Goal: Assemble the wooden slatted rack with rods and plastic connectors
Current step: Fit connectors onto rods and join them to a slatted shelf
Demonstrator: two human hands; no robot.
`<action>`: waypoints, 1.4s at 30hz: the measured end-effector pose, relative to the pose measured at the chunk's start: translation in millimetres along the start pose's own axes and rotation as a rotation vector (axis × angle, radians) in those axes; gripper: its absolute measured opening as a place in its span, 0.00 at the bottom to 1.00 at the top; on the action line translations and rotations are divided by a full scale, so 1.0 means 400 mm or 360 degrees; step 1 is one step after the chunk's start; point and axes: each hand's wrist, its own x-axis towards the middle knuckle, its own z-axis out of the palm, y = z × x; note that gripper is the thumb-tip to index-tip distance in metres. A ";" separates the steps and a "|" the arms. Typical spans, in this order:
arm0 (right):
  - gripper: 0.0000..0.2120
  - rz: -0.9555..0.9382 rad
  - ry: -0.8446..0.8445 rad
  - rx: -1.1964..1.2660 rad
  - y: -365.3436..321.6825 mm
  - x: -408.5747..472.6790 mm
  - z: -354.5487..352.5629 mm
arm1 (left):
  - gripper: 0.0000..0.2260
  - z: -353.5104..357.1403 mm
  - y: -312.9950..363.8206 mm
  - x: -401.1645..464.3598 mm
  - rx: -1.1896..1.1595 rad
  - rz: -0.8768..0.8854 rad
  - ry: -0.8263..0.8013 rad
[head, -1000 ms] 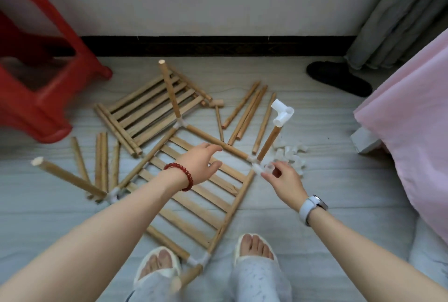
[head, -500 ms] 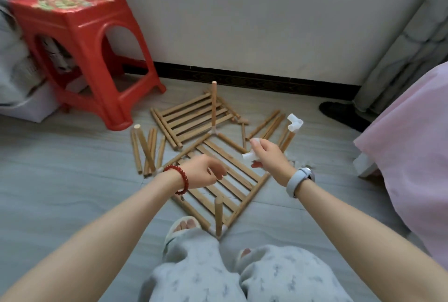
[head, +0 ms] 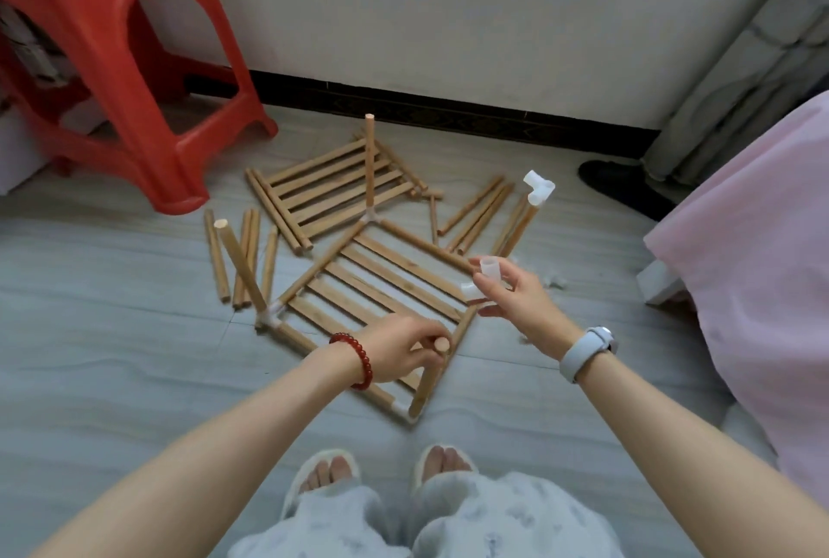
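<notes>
Head view: left hand [head: 403, 346] grips upright rod [head: 428, 378]; right hand [head: 516, 293] pinches plastic connector [head: 486, 268].

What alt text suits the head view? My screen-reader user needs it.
A person's left hand grips the top of the nearest upright rod on a slatted panel lying on the floor, while the right hand holds a white plastic connector. Loose rods and a red stool lie beyond.

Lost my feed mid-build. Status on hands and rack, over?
Left hand grips top of nearest upright wooden rod. Right hand pinches translucent white plastic connector. Slatted wooden panel flat on floor, four corner rods up. Nothing blocking.
</notes>
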 end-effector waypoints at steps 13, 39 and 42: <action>0.21 -0.0086 0.0468 -0.0251 0.055 -0.093 -0.263 | 0.08 0.097 0.142 0.323 -0.0030 0.0100 0.0083; 0.07 0.0307 0.0118 -0.0270 -0.031 -0.035 -0.312 | 0.04 0.140 0.132 0.402 -0.0445 -0.0020 0.0174; 0.08 0.0328 0.0100 -0.0728 -0.058 -0.022 -0.312 | 0.05 0.136 0.134 0.402 -0.0487 -0.0030 0.0156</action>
